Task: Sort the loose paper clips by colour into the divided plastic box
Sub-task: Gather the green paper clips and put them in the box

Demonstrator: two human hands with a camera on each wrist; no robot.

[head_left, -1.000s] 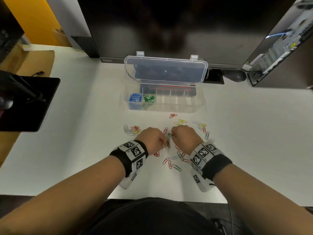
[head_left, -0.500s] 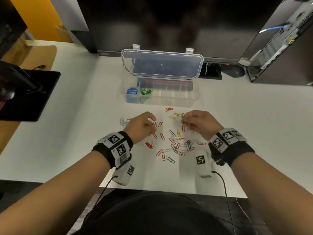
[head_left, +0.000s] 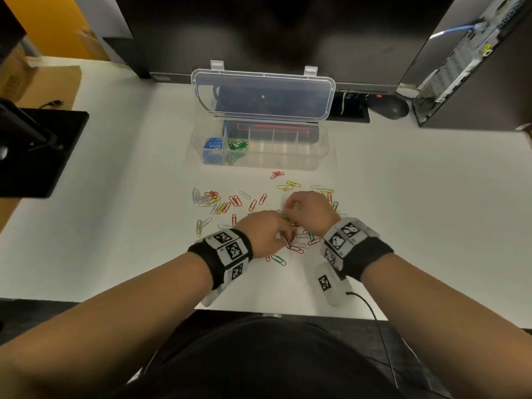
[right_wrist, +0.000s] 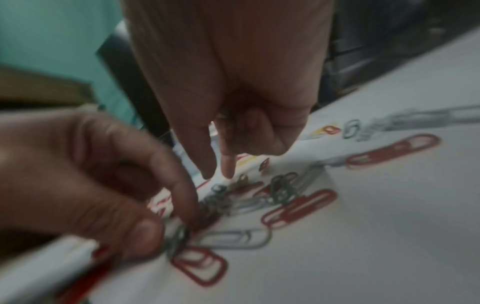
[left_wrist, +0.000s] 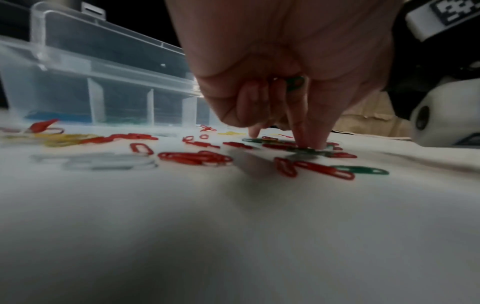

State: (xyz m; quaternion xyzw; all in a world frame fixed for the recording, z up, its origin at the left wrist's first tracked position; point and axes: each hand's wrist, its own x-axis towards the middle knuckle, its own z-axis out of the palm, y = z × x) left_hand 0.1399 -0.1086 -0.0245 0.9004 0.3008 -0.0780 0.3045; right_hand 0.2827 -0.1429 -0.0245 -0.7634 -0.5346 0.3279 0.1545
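Both hands are coming back together over the near middle of the scatter, having been spread wider apart half a second ago. Loose paper clips [head_left: 253, 205] in red, yellow, green and pale grey are lying on the white desk [head_left: 115, 220], just in front of the divided plastic box [head_left: 322, 156], whose lid is standing open and whose two leftmost compartments are holding blue clips [head_left: 212, 144] and green clips [head_left: 237, 146]. The left hand [head_left: 264, 236] is pressing a fingertip on a green clip [left_wrist: 305, 150] on the desk while curled fingers are keeping another green one tucked in the palm. The right hand [head_left: 309, 211] is reaching down with forefinger and thumb; whether it is pinching anything I cannot tell. Judged step: gathering greens. The next move calls for lifting a single clip clear of its neighbours, then carrying it to the green compartment.
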